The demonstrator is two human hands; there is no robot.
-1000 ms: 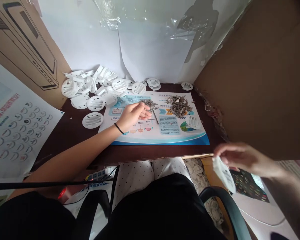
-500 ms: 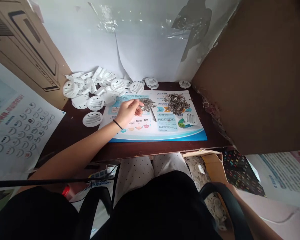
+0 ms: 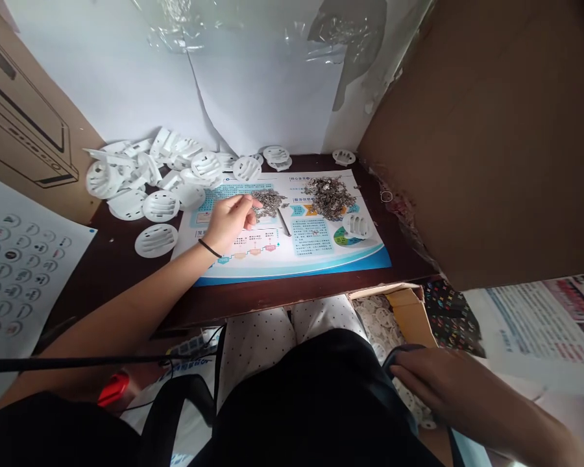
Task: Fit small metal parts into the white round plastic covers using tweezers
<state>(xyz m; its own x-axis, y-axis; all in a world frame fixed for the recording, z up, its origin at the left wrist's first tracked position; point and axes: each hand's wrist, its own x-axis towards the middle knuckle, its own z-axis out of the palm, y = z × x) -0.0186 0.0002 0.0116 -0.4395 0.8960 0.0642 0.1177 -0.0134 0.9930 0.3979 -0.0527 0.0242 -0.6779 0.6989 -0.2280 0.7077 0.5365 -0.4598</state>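
Observation:
My left hand (image 3: 231, 222) is over the printed sheet (image 3: 311, 266), thumb and fingertips pressed together. Whatever they hold, if anything, is too small to make out. Just past those fingertips lies a small pile of metal pieces (image 3: 267, 202), with a slim dark rod (image 3: 284, 222) beside it. A bigger heap of metal pieces (image 3: 329, 196) is to the right, and a round white plastic part (image 3: 355, 225) sits near it. Low on the right, my right hand (image 3: 433, 376) is at the black chair armrest (image 3: 401, 353), above a carton; its fingertips are hidden.
Many round white plastic parts (image 3: 160, 205) are piled at the table's back left. The open carton (image 3: 406, 305) below the table's right side holds many pale discs (image 3: 377, 321). Cardboard walls (image 3: 467, 130) stand at both sides, and a papered wall (image 3: 267, 91) closes the back.
My right hand has come into view at the lower right, where only the forearm showed. The camera view has shifted. My left hand stays beside the small metal pile, fingers still closed.

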